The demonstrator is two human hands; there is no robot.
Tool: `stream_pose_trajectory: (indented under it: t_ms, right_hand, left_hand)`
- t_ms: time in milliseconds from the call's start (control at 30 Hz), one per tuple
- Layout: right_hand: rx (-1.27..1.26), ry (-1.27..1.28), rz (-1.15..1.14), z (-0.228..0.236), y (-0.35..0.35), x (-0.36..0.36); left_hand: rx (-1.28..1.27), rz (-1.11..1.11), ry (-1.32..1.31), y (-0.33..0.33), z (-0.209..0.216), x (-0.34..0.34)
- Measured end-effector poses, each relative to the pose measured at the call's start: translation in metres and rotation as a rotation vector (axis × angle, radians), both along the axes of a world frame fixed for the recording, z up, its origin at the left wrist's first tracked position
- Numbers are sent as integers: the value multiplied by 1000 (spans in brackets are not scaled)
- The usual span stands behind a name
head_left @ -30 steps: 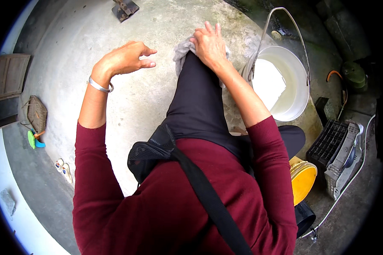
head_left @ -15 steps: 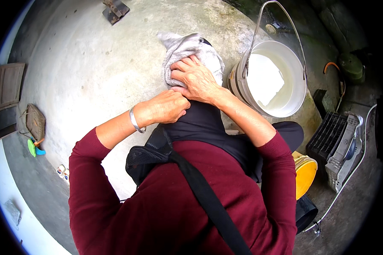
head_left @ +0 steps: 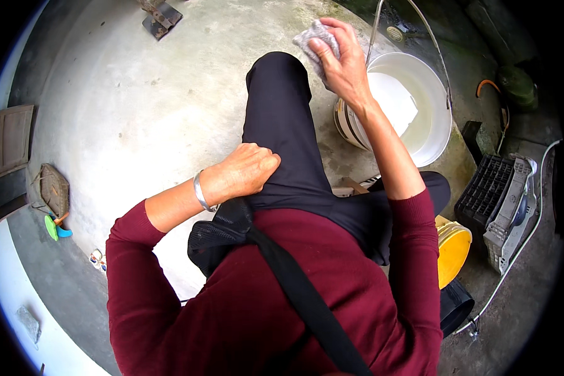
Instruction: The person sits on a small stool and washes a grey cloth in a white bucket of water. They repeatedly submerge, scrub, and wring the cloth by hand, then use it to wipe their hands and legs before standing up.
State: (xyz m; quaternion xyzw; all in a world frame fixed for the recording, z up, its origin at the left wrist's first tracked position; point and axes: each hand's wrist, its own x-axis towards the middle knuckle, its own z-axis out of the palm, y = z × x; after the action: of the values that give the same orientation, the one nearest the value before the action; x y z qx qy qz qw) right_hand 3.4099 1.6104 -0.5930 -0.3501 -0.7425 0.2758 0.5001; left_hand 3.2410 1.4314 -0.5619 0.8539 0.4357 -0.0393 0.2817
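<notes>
In my right hand is a bunched grey-white cloth, raised beyond my knee at the near left side of a white bucket. The thumb presses on the cloth and the fingers curl behind it. Cloudy liquid and a bright reflection show inside the bucket, and its wire handle stands up. My left hand, a metal bangle at its wrist, rests as a fist on the dark trouser leg. Its fingertips are tucked under, so whether they pinch the fabric is hidden.
On the right are a yellow bucket, a black container, a black-and-grey crate and a white hose. A woven basket lies at the left. A bladed tool lies on the concrete floor ahead.
My right hand has lifted the cloth off the knee and carried it up and right toward the bucket, uncovering the dark trouser knee. My left fist has stayed on the thigh.
</notes>
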Motion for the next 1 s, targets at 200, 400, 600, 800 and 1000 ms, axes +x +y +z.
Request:
stream_pose_trajectory:
  t_ms: [200, 400, 600, 800, 1000]
  right_hand:
    - [287, -484, 393, -14, -75, -33]
    - [86, -455, 102, -28, -61, -50]
    - [70, -247, -147, -52, -53, -59]
    - [-219, 132, -279, -54, -46, -33]
    - [-624, 878, -232, -25, -44, 21]
  left_hand:
    - [-58, -15, 28, 10, 16, 14]
    - [-61, 50, 16, 10, 23, 21]
    - [-71, 34, 51, 11, 25, 31]
    - [-91, -16, 91, 12, 25, 37]
    - [-108, 12, 62, 13, 23, 31]
